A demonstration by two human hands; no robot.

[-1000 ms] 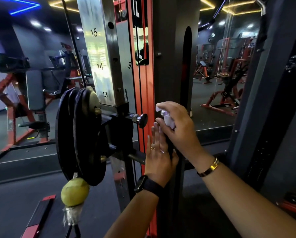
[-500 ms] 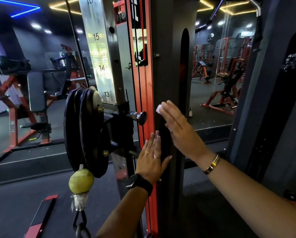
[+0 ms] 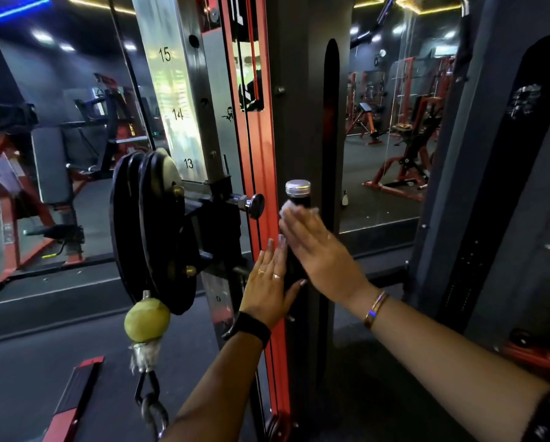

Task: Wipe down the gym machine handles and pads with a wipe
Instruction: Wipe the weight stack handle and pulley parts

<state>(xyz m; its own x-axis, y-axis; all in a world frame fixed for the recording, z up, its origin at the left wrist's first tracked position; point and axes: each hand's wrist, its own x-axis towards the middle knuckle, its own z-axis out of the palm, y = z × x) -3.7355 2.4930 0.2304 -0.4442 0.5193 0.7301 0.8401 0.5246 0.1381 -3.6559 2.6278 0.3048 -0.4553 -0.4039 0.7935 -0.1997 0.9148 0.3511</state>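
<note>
An upright black handle [image 3: 297,199] with a silver end cap stands beside the red and black machine column [image 3: 260,138]. My right hand [image 3: 321,253] lies flat against the handle with straight fingers, pressing a white wipe [image 3: 289,209] onto it just below the cap. My left hand [image 3: 268,283], fingers straight, rests on the lower part of the handle, with the thumb on the handle's right side. The handle's middle is hidden behind both hands.
A black pulley carriage [image 3: 152,231] with a pin knob [image 3: 254,205] sits left of the handle on a numbered steel rail [image 3: 178,113]. A yellow-green ball [image 3: 147,319] and chain hang below it. Mirrors show benches and red frames. A dark frame [image 3: 490,186] stands to the right.
The right hand went from curled round the handle top with the wipe to flat, then slid down, baring the silver cap. The left hand stayed on the lower handle.
</note>
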